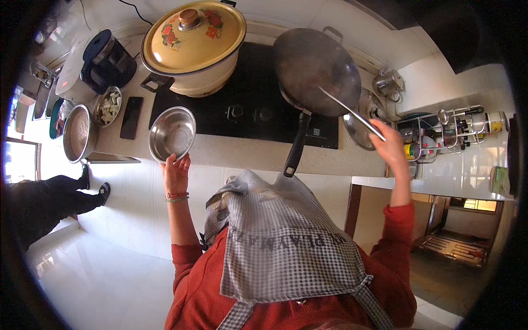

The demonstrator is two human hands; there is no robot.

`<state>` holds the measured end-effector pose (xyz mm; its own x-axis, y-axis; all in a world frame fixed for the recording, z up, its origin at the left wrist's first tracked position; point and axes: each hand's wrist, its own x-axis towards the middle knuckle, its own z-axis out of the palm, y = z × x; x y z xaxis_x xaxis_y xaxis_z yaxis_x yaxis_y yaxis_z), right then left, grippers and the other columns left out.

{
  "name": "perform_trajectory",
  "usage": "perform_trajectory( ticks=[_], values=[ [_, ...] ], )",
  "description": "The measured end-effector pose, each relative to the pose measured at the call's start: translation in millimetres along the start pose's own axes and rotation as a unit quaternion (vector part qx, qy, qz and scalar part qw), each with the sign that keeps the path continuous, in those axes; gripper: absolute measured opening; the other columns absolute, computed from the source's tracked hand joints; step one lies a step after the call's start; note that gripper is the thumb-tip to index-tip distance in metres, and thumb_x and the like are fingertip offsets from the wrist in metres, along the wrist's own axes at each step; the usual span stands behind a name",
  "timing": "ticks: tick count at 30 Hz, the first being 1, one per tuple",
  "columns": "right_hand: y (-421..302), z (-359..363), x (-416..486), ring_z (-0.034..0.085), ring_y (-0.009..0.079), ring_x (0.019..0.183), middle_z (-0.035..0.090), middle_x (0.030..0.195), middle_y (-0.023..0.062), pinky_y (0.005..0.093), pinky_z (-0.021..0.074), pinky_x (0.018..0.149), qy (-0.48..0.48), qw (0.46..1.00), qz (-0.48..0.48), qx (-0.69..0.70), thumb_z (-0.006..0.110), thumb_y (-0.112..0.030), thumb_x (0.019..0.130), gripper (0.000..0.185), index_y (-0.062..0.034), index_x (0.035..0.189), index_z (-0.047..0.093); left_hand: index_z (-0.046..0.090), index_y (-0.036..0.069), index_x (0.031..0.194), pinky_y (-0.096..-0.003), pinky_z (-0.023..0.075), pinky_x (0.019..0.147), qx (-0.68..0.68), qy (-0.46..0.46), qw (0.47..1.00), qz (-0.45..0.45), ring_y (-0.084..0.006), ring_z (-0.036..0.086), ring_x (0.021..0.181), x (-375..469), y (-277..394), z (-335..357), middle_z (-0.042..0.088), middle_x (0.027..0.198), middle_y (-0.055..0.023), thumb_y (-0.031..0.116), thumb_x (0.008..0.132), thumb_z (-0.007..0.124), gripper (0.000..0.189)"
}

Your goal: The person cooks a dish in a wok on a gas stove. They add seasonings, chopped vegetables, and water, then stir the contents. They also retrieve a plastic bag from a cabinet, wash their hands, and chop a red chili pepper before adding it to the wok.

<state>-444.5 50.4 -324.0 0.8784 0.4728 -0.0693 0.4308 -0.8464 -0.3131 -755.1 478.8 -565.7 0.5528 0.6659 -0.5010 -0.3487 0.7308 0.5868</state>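
My left hand (175,171) grips the rim of a metal bowl (173,134), tilted over the counter's front edge. The bowl looks bare inside apart from a wet shine. In my right hand (390,144) is the handle of a metal cooking utensil (354,112). Its far end reaches into a dark wok (305,62) on the right side of the cooktop. Steam blurs what lies in the wok, so its contents are hard to make out. The wok's black handle (298,144) points towards me, and neither hand touches it.
A lidded enamel pot (206,78) stands left on the black cooktop (255,95). Left of it are a phone (131,117), a bowl of chopped pale pieces (109,108), a metal basin (78,134) and a dark pitcher (109,62). A glass lid (363,123) and a condiment rack (441,130) are right. Another person's legs (53,198) show left.
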Motion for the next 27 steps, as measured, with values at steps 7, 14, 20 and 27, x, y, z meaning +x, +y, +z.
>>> perform_trajectory(
  ticks=[7,14,20,27],
  values=[
    [45.9,-37.0,-3.8,0.043,0.0037,0.053,0.049,0.064,-0.004,0.0203,0.0339,0.046,-0.006,0.958,0.185,0.22,0.054,-0.014,0.095,0.035,-0.0119,0.129,0.056,0.036,0.014,0.13,-0.0334,0.0592,0.067,0.016,-0.014,0.999,0.029,-0.0272,0.067,0.082,15.7,15.5,-3.7,0.061,0.1,-0.0142,0.004,0.088,0.057,0.048],
    [69.6,3.7,45.1,0.034,0.0035,0.043,0.049,0.064,-0.002,0.02,0.0246,0.036,-0.108,0.898,0.268,0.331,0.054,-0.023,0.097,0.037,-0.0053,0.13,0.053,0.037,0.013,0.129,-0.0341,0.0592,0.069,0.028,-0.015,0.999,0.028,-0.0265,0.067,0.082,19.6,25.4,-14.3,0.061,0.102,-0.0142,0.004,0.088,0.058,0.047],
    [25.1,50.9,34.7,0.051,0.0036,0.066,0.063,0.084,0.0013,0.0192,0.0405,0.056,-0.002,0.968,0.066,0.244,0.061,-0.012,0.091,0.039,-0.0067,0.129,0.057,0.037,0.011,0.131,-0.0338,0.0585,0.073,0.036,-0.014,0.998,0.042,-0.0273,0.066,0.086,24.2,34.8,-22.1,0.061,0.106,-0.0158,0.006,0.088,0.059,0.049],
    [2.8,-9.9,-24.2,0.056,0.0067,0.086,0.066,0.106,0.0014,0.0221,0.0456,0.075,-0.027,0.984,0.05,0.167,0.061,-0.011,0.089,0.04,-0.0085,0.129,0.058,0.032,0.012,0.131,-0.0343,0.0612,0.068,0.04,-0.015,0.999,0.021,-0.0278,0.067,0.081,32.6,37.4,-27.2,0.06,0.105,-0.0164,0.003,0.089,0.056,0.049]
  ],
)
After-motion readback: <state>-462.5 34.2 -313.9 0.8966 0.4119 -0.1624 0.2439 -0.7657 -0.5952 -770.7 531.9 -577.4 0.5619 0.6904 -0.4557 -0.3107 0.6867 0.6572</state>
